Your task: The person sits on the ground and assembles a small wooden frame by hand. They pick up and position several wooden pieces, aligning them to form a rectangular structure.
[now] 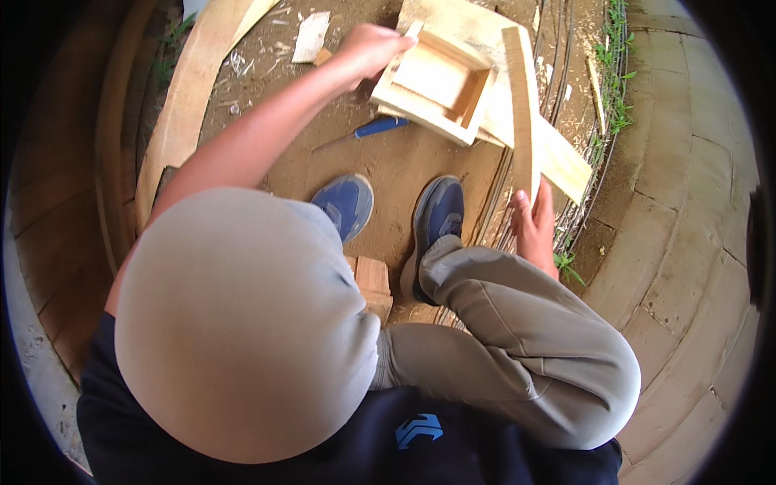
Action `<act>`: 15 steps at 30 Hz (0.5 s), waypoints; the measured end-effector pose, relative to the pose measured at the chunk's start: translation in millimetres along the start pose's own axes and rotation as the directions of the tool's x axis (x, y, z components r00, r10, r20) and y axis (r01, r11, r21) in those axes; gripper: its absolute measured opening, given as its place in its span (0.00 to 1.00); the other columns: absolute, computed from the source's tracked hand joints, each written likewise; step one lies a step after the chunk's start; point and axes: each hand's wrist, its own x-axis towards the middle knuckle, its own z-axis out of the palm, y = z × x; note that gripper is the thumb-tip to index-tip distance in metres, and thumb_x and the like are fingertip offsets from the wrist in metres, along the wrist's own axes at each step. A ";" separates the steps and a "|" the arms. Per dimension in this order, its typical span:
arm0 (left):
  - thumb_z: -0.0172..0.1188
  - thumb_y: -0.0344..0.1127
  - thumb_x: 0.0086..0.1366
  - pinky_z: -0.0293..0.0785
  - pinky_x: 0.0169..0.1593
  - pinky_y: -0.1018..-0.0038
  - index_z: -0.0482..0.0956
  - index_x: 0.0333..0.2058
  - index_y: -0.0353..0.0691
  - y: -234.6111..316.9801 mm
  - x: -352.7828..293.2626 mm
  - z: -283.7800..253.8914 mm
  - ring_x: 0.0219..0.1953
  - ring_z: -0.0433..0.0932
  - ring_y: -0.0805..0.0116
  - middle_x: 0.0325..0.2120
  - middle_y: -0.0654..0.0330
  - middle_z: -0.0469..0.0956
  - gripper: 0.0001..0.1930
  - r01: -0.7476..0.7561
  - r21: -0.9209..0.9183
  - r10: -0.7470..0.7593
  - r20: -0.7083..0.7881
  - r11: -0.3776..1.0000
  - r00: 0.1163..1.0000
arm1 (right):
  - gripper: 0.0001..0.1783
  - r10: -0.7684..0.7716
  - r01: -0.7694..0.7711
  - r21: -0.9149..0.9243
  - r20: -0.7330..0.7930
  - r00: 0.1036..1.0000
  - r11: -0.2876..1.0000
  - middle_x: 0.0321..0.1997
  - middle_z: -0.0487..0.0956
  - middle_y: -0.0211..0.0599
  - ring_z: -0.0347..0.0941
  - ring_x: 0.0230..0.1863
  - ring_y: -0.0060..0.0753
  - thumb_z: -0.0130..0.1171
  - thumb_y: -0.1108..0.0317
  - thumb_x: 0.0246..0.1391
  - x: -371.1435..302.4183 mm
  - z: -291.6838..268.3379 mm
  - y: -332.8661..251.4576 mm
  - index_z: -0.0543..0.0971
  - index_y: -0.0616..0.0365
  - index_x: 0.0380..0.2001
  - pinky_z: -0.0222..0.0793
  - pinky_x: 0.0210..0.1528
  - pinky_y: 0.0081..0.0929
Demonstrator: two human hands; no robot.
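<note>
Brown dirt floor (396, 166), pale wood shavings (237, 63) scattered; grey-brown paving (687, 210) on the right. Shallow square open-topped wooden box (420, 118) sits on pale flat board (457, 14). Pale wood visible inside; can't tell if base or board. Left hand (373, 52) pinches box's upper-left corner. Right hand (535, 226) pinches lower end of long thin wooden strip (522, 105).

Box (420, 115) obstructs passage right of left hand (376, 50); strip (524, 105), ahead of right hand (534, 229). Ground (467, 164) left of right hand affords clearance.
</note>
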 end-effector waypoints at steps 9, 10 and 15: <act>0.63 0.43 0.64 0.55 0.14 0.77 0.83 0.25 0.39 5.0 15.4 -5.9 0.12 0.68 0.77 0.18 0.63 0.78 0.14 0.070 -0.228 -0.065 0.029 0.971 0.997 | 0.31 -0.057 0.061 -0.176 0.025 0.998 0.982 0.51 0.77 0.47 0.75 0.49 0.29 0.62 0.64 0.63 3.3 -11.8 -10.1 0.64 0.67 0.64 0.73 0.48 0.31; 0.63 0.42 0.64 0.55 0.14 0.77 0.82 0.25 0.38 5.9 14.2 -8.0 0.13 0.68 0.77 0.18 0.63 0.78 0.14 0.078 -0.187 -0.078 0.006 0.979 0.997 | 0.31 -0.032 0.036 -0.166 0.025 0.999 0.986 0.45 0.77 0.42 0.74 0.43 0.27 0.62 0.65 0.63 3.3 -11.4 -12.0 0.64 0.67 0.64 0.72 0.43 0.29; 0.63 0.40 0.64 0.58 0.14 0.77 0.83 0.26 0.38 5.9 12.6 -1.2 0.14 0.71 0.76 0.18 0.63 0.78 0.12 0.107 -0.344 -0.089 0.067 0.933 0.994 | 0.30 -0.006 -0.003 -0.225 -0.038 0.999 0.974 0.32 0.75 0.32 0.69 0.29 0.24 0.59 0.63 0.65 12.8 -16.7 -15.3 0.64 0.64 0.65 0.67 0.32 0.27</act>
